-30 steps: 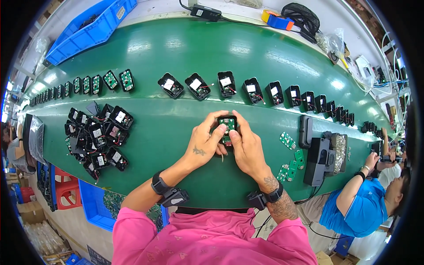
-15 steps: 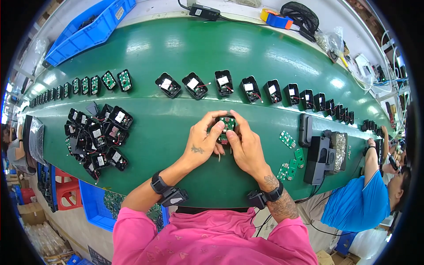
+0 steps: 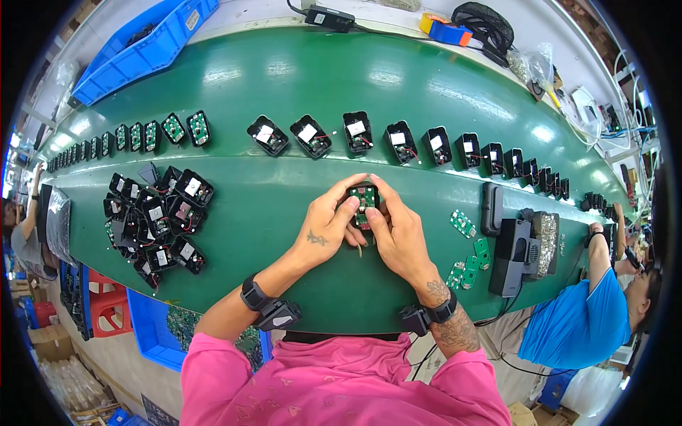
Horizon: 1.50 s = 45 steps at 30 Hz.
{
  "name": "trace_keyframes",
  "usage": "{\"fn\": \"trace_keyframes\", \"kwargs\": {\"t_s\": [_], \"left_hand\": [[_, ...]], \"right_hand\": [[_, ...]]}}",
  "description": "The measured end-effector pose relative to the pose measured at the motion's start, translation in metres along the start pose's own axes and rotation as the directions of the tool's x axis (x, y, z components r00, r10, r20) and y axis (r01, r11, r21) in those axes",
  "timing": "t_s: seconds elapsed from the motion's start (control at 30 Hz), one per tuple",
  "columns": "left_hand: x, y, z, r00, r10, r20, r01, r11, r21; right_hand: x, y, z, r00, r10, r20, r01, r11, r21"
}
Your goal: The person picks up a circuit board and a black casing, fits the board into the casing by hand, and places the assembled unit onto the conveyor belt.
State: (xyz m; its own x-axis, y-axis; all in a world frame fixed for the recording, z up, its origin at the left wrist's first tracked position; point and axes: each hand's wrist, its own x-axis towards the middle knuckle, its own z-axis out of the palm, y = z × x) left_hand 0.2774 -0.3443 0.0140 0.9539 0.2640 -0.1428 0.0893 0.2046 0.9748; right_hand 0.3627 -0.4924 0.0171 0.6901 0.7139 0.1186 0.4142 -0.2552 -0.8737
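Between my two hands sits a small black plastic housing with a green circuit board [image 3: 364, 201] in its open top. My left hand [image 3: 328, 221] grips its left side, the thumb pressing on the board. My right hand [image 3: 395, 231] wraps its right side, with that thumb on the board's lower right. The fingertips of both hands meet at the housing's far edge. Beyond my hands, a row of open black housings [image 3: 357, 133] holds white blocks and thin red wires. Farther left stand housings fitted with green boards [image 3: 198, 128].
A heap of black housings [image 3: 157, 213] lies to the left. Loose green boards [image 3: 463, 224], a black device [image 3: 510, 257] and a box of small metal parts [image 3: 545, 245] lie to the right. A blue crate [image 3: 142, 50] stands at the far left; a person in blue [image 3: 579, 323] works at right.
The board now sits flatter and more squarely inside the housing between my hands. The row of housings has shifted slightly leftward. My hands have barely moved.
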Motion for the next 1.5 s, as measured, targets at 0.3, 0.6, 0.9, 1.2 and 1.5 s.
{"fn": "trace_keyframes", "kwargs": {"t_s": [0.3, 0.6, 0.9, 1.2, 1.5], "left_hand": [[-0.002, 0.000, 0.009, 0.997, 0.013, -0.071, -0.006, 0.994, 0.106], [-0.004, 0.001, 0.017, 0.987, 0.107, -0.117, -0.090, 0.986, 0.144], [-0.008, 0.001, 0.031, 0.969, 0.172, -0.177, -0.141, 0.975, 0.173], [0.001, 0.009, 0.015, 0.970, 0.185, -0.159, -0.130, 0.944, 0.304], [-0.010, 0.115, -0.115, 0.704, 0.351, -0.618, 0.055, 0.840, 0.539]], "right_hand": [[-0.001, 0.004, 0.002, 1.000, 0.009, 0.017, -0.009, 0.999, 0.037], [-0.001, 0.005, 0.006, 0.999, -0.024, -0.028, 0.027, 0.993, 0.115], [-0.003, 0.004, 0.008, 0.996, -0.014, -0.093, 0.040, 0.956, 0.289], [0.010, 0.005, 0.019, 0.986, 0.038, -0.165, 0.020, 0.942, 0.336], [0.093, -0.053, 0.061, 0.841, -0.537, 0.061, 0.503, 0.736, -0.452]]}}
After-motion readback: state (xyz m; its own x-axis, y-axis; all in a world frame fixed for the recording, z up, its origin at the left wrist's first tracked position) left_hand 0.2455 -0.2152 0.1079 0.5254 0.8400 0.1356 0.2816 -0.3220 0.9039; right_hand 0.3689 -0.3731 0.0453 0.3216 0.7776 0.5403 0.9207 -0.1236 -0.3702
